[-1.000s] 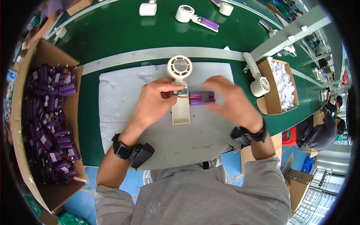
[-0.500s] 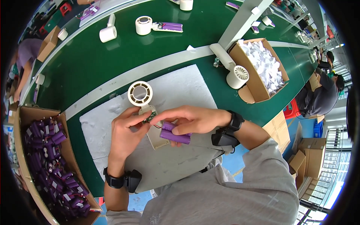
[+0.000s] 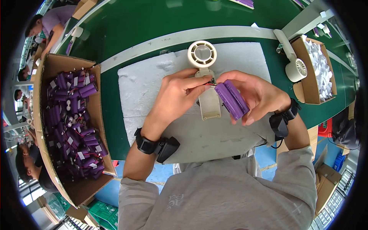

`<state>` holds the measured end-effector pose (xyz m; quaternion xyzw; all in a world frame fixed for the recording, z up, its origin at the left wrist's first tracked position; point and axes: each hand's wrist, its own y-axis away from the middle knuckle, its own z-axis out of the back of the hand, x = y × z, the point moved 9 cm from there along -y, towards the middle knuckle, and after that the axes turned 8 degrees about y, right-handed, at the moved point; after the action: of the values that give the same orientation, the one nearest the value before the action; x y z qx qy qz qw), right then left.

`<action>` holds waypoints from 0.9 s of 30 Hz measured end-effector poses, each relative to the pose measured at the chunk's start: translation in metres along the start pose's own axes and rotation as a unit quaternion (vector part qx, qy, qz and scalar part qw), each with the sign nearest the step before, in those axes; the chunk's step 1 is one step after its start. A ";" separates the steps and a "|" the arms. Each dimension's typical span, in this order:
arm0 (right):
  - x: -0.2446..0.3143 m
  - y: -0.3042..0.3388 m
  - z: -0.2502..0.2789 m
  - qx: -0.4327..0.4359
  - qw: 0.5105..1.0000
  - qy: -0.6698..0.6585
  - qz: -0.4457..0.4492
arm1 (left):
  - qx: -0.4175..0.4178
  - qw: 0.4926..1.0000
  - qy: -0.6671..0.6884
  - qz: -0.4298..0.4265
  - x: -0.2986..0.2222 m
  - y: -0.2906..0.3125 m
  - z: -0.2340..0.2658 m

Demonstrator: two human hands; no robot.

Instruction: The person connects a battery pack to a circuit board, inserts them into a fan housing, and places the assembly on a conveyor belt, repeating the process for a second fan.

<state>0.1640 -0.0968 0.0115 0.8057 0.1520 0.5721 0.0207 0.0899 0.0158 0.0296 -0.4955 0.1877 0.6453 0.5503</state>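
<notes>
A cream handheld fan (image 3: 202,54) lies in front of me, its round head away from me and its open handle shell (image 3: 210,106) toward me. My left hand (image 3: 177,96) pinches a small green circuit board (image 3: 212,81) at the top of the handle, with thumb and forefinger closed. Thin red wire shows at those fingertips. In my right hand (image 3: 262,96) is a purple two-cell battery pack (image 3: 232,100), held tilted beside the handle. Its right fingertips are partly hidden behind the pack.
A white foam sheet (image 3: 147,82) lies under the work on the green table. At left stands a cardboard box (image 3: 105,126) of purple battery packs. To the right are another fan (image 3: 296,70) and a box of white paper pieces (image 3: 319,69). A person (image 3: 57,23) works at far left.
The view has swung left, so the scene sits farther right. My right hand has turned the battery pack from nearly level to steeply tilted. My left fingers stay at the circuit board.
</notes>
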 end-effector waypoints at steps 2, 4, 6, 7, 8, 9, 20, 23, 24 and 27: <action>-0.003 0.003 -0.004 -0.017 0.999 -0.011 -0.036 | 0.003 1.000 0.007 0.003 0.000 0.001 0.000; -0.003 0.003 -0.001 -0.029 0.999 0.010 -0.030 | 0.015 1.000 0.006 0.006 -0.002 0.001 -0.001; -0.002 0.003 0.005 -0.055 0.997 0.055 -0.017 | 0.019 1.000 0.005 0.009 -0.003 0.001 -0.001; -0.003 0.002 0.006 -0.053 0.997 0.054 -0.019 | 0.024 1.000 0.004 0.015 -0.003 0.001 -0.001; 0.001 0.002 0.010 -0.064 0.992 0.106 0.005 | 0.029 0.999 0.003 0.022 -0.003 0.001 -0.002; 0.006 0.003 0.013 -0.074 0.985 0.156 0.030 | 0.033 0.999 0.002 0.028 -0.002 0.001 -0.002; 0.007 -0.002 -0.009 -0.096 0.918 0.372 0.097 | 0.051 0.999 -0.009 -0.009 -0.002 0.001 -0.003; 0.013 -0.001 -0.024 -0.104 0.860 0.480 0.140 | 0.056 0.998 -0.001 -0.004 -0.003 0.000 -0.002; 0.014 -0.001 -0.025 -0.130 0.846 0.497 0.146 | 0.063 0.998 0.002 0.004 -0.003 0.000 -0.002; 0.013 -0.002 -0.029 -0.181 0.814 0.529 0.158 | 0.076 0.997 0.009 0.014 -0.003 0.000 -0.002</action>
<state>0.1403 -0.0959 0.0331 0.3730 -0.0961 0.9228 -0.0080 0.0905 0.0130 0.0312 -0.4552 0.2482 0.6322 0.5758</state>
